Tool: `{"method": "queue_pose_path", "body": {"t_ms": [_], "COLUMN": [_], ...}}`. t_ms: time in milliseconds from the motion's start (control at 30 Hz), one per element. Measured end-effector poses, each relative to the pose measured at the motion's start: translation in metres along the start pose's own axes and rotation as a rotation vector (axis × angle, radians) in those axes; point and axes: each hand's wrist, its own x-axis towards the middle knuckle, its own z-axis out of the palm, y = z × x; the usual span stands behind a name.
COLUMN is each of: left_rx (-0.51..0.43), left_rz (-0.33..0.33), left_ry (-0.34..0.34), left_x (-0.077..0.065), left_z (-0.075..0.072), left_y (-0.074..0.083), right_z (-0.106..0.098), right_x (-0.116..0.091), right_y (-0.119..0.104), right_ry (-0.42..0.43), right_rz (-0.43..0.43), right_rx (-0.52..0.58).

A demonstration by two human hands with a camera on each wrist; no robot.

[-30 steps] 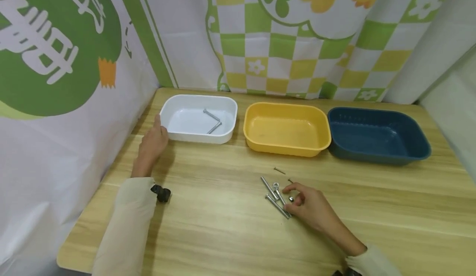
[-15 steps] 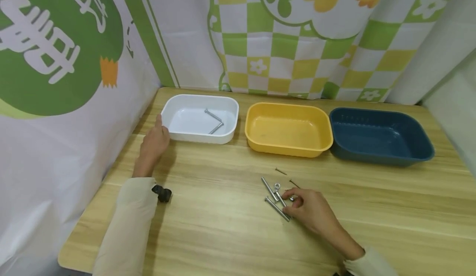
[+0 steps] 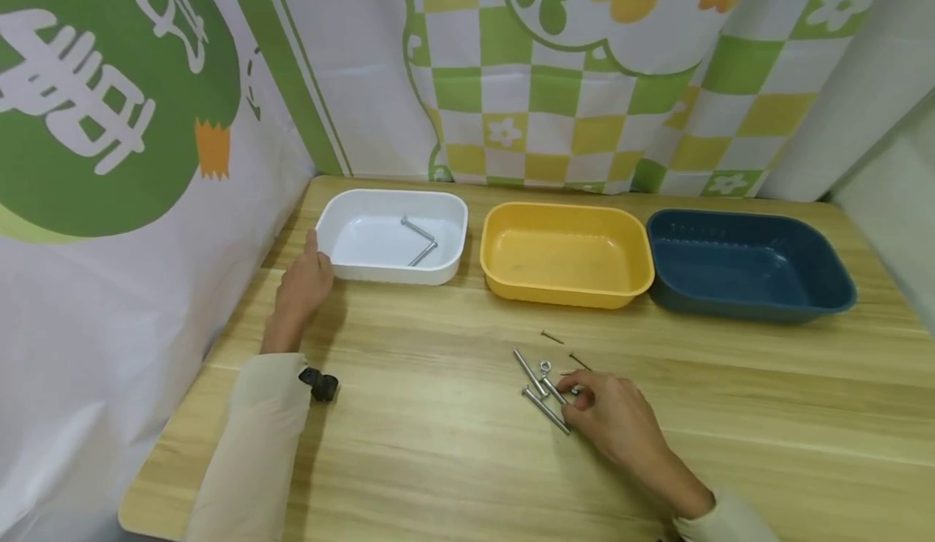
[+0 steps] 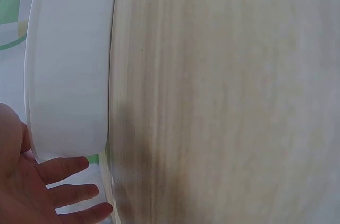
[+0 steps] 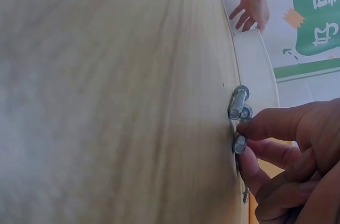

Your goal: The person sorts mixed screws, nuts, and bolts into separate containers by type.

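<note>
At the left, my left hand (image 3: 304, 289) touches the near left corner of a white bin (image 3: 365, 272), its fingers (image 4: 74, 195) straight and spread beside the wall. Two bolts (image 3: 418, 229) lie inside that bin. My right hand (image 3: 613, 416) is low over the table at a small pile of hardware. Its thumb and a finger pinch a bolt (image 5: 240, 143), whose other end shows in the head view. Beside it lie a thick bolt (image 3: 529, 372), a long bolt (image 3: 546, 410) and a ring-shaped nut (image 3: 545, 367). Another small shiny piece (image 3: 575, 391) is partly hidden by my fingers.
A yellow bin (image 3: 566, 292) stands in the middle of the back row, with a dark blue bin (image 3: 745, 307) right of it. Two thin screws, the far screw (image 3: 552, 337) and the near screw (image 3: 580, 361), lie beyond the pile. Printed cloth (image 3: 504, 79) hangs behind the table.
My right hand's fingers have drawn in slightly around the bolt in the pile. My left hand stays at the white bin. The view has shifted slightly.
</note>
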Motion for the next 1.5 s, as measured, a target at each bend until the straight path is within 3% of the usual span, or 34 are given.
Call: {"method": "queue_pose_path", "body": {"t_ms": [233, 567, 933, 1133, 1333, 1500], "left_rx": [-0.008, -0.004, -0.009, -0.009, -0.005, -0.005], "left_rz": [-0.013, -0.023, -0.018, 0.002, 0.010, 0.013], "left_ry": [0.006, 0.012, 0.027, 0.041, 0.041, 0.033], "left_x": [-0.002, -0.003, -0.003, 0.000, 0.002, 0.003], "left_z": [0.002, 0.002, -0.001, -0.001, 0.001, 0.002], "left_y": [-0.005, -0.009, -0.009, -0.008, -0.006, -0.003], "right_z": [0.000, 0.002, -0.008, -0.015, -0.019, -0.019], "right_x": [0.002, 0.005, 0.009, 0.020, 0.035, 0.047], "right_y": [0.000, 0.003, -0.004, -0.009, -0.019, -0.029], "right_ry": [-0.013, -0.036, -0.067, -0.084, -0.143, -0.140], "right_rz": [0.008, 0.043, 0.035, -0.011, 0.035, 0.052], "right_rx": [0.007, 0.155, 0.212, 0.227, 0.331, 0.393]}}
